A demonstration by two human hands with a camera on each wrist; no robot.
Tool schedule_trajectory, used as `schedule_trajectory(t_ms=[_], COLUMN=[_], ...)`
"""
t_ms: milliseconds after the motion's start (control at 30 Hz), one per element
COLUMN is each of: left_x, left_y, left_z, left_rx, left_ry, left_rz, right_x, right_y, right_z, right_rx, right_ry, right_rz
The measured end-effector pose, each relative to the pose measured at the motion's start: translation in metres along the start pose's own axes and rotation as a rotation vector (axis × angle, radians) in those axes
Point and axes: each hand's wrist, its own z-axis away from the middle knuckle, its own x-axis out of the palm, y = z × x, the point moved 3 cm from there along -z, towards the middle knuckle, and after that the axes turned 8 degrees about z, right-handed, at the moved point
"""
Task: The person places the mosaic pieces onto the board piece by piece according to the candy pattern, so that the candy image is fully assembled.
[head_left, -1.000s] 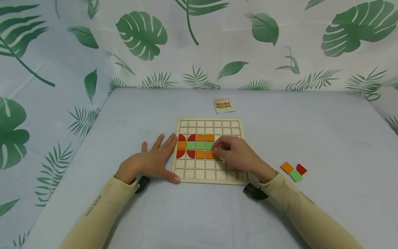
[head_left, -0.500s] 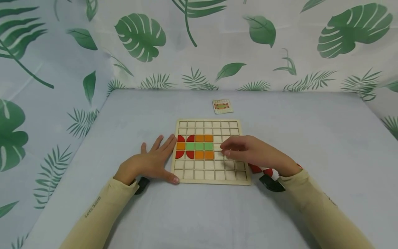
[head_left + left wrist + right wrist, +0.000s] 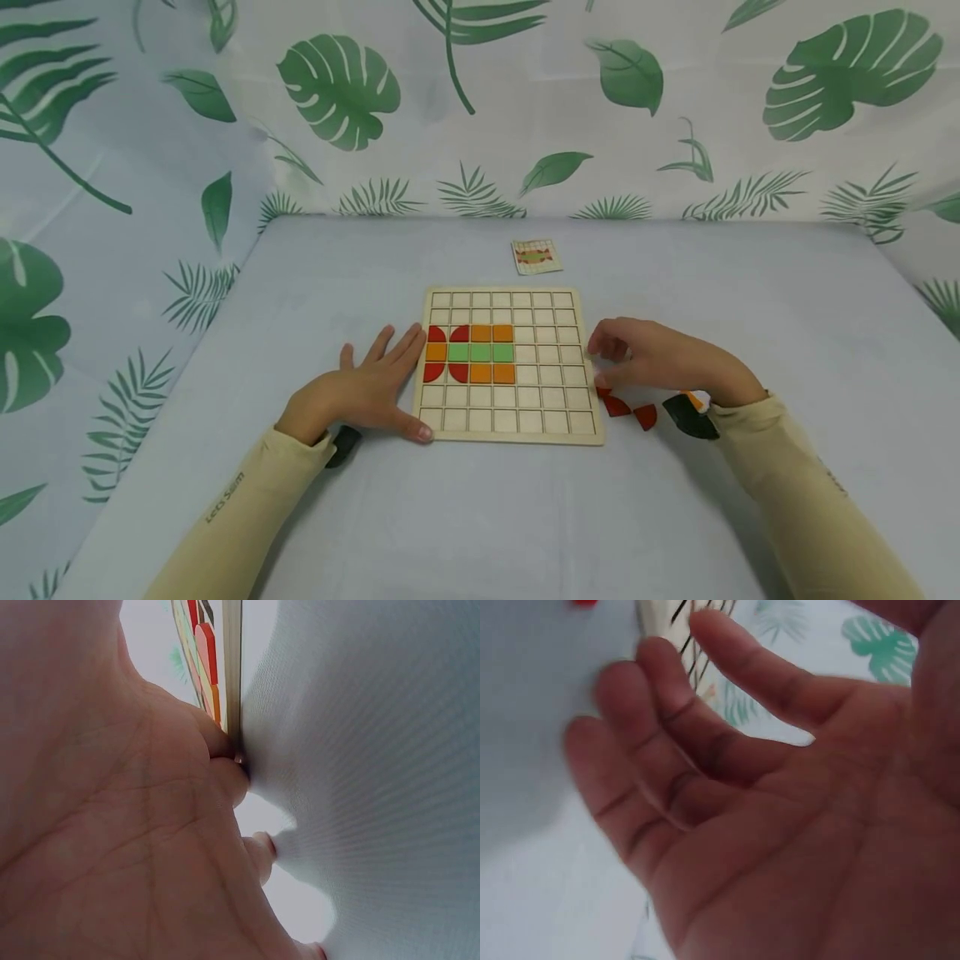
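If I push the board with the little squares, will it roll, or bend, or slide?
The board probably won't bend: its edge looks straight and stiff. It likely won't roll or tip, because it's thin and lies flat on the table. It might slide, though the left hand touching its edge could steady it.

By head view we look from six o'clock down toward twelve; wrist views — close on left palm [image 3: 142, 817], right palm [image 3: 802, 825] — share the board [image 3: 529, 397] near twelve.
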Motion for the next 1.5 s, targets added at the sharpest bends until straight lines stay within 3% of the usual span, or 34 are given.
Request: schedule_trajectory(t_ms=[233,400,833,1067,1267,1500], left_x=[-0.001,-0.001,-0.002,-0.002,-0.001,0.0], left_y=[0.0,-0.001,0.001,0.0,0.0,0.0], left_z=[-0.001,-0.001,-0.002,-0.002,-0.002,-0.002], left_rx=[-0.002,0.0,-0.003,-0.002,0.0,-0.002], left_ry=[0.006,0.007,0.003,0.004,0.003,-0.003], left_rz=[-0.008,-0.012,-0.021,-0.015,-0.019,-0.012], right_x=[0.005,0.006,0.003,0.002,0.0,0.001], right_y=[0.004,-0.001,0.004,0.008,0.012,0.016], right_z=[-0.001,-0.002,-0.005,-0.009,-0.013,-0.015], right_rx=[0.047,0.048,0.007,-0.021,0.035,0.106], right_ry=[-0.097,-0.1,0.004,0.118,0.23,0.231], right_rz=[0.109,0.144,0.07,0.117,0.107,0.004])
